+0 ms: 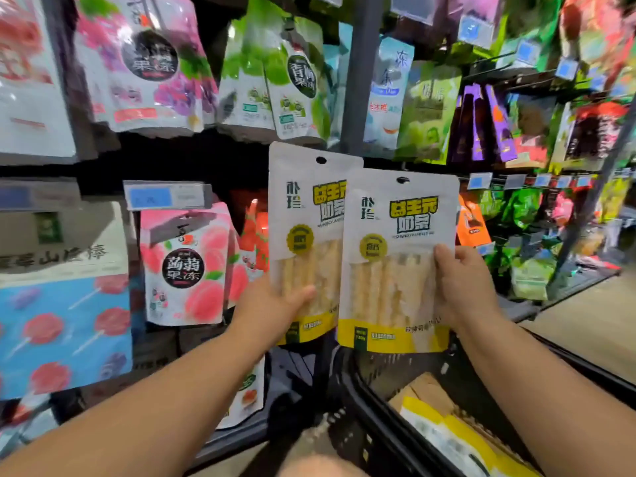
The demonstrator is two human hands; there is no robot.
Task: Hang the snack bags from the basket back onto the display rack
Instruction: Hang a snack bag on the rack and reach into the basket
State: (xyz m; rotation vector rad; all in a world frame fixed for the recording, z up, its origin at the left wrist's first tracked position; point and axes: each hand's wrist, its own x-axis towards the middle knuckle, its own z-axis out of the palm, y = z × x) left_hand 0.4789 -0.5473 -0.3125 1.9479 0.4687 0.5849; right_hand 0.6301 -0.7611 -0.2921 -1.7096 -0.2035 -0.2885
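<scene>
L hand [275, 304] pinching left snack bag [303, 215] at lower edge, R hand [461, 287] gripping right snack bag [399, 242], overlapping the first. Both upright before display rack [361, 80], above black basket [371, 418] w/ more bags [447, 432].

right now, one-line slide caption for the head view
Left hand and right hand hold two snack bags up to the display rack.

floor [585, 325] beige | price labels [479, 182] blue | cardboard box [62, 235] left
</scene>
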